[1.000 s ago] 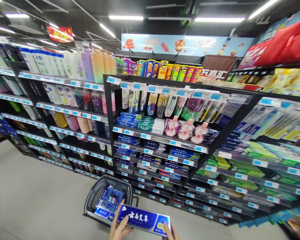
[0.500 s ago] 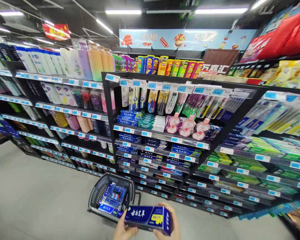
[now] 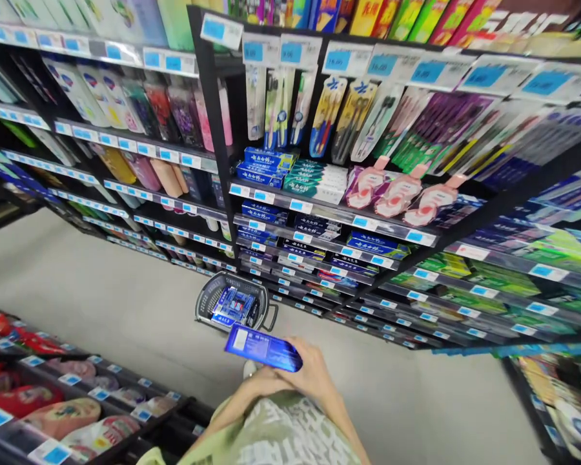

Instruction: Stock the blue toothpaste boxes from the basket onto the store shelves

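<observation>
Right hand [image 3: 314, 369] grasps a blue toothpaste carton [image 3: 261, 349] by its right end, fingers closed around it. The carton is held above the floor in front of the person's torso, at a slant, with a printed face and a pale panel near its left end turned to view. Left hand [image 3: 270, 382] lies just below the carton, close against the right hand; its fingers are largely hidden, and whether it grips anything cannot be told. A pale green shirt [image 3: 290, 429] with white lettering shows beneath both forearms, and a light shoe [image 3: 249, 369] shows beside the left hand.

Beyond the carton, a dark grey perforated shopping basket [image 3: 204, 314] stands on the grey floor [image 3: 140, 278], near the foot of the shelving. It contains a pile of blue boxes [image 3: 235, 306]. Its handle [image 3: 272, 318] projects on the right side.

On the shelving ahead, packaged toothbrushes [image 3: 326, 117] hang in a row below price labels [image 3: 346, 59]. On the shelf under them sit blue cartons [image 3: 264, 168], green-and-white boxes [image 3: 314, 181] and three pink bottles [image 3: 399, 195], in order from left to right. Further left are shelves of assorted bottles [image 3: 162, 106]. At lower left, a separate rack carries plump pouches [image 3: 65, 413].
</observation>
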Demonstrator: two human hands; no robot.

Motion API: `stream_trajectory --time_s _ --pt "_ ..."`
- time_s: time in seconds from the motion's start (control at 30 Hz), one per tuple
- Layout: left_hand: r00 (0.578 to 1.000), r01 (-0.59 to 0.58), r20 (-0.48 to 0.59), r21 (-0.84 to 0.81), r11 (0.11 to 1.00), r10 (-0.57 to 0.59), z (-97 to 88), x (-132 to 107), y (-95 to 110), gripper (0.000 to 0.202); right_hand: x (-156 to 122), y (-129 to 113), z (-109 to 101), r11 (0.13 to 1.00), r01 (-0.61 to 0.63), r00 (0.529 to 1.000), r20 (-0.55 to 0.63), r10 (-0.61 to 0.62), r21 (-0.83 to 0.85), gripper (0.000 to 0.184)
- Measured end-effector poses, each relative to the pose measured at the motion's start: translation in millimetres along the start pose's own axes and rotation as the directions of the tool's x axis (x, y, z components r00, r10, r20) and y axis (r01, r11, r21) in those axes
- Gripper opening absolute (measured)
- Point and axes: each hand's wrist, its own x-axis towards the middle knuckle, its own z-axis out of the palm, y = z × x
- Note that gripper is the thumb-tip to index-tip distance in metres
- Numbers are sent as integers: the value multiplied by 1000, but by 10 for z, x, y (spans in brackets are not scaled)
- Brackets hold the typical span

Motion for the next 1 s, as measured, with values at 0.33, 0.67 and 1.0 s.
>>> stream_trajectory --time_s 0.33,0.67,1.0 --pt "935 -303 104 -256 918 338 -297 -122 136 64 -207 350 -92 974 53 996 -60 -68 -221 50" --pt "937 -323 72 -187 928 341 -368 -83 182 78 -195 299 -80 986 41 996 -65 -52 -161 45" --pt "846 -510 263 148 847 463 -256 -11 288 82 -194 312 165 970 -243 970 -8 243 31 54"
